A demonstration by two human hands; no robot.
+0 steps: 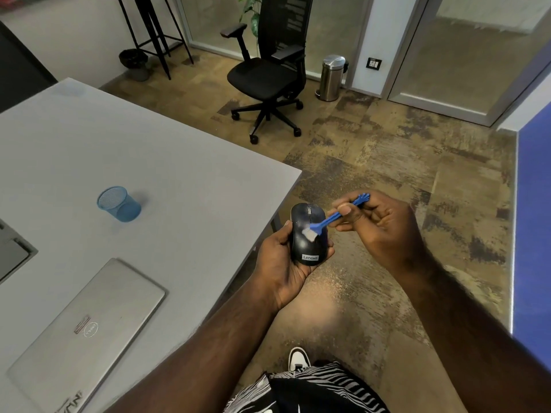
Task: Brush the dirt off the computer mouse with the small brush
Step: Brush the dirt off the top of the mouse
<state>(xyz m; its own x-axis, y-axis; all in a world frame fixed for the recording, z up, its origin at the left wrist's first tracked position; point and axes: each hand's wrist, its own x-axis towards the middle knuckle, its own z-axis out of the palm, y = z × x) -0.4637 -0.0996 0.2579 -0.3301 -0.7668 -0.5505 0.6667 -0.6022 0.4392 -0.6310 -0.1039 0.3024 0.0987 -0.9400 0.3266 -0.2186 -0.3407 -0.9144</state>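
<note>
The left hand cups the black mouse in its curled fingers, held in the air just past the table corner. The right hand pinches the blue brush by its handle, white bristles resting on the mouse's back

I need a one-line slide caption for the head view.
Left hand holds a black mouse beside the table while right hand sets a blue brush on it.
</note>
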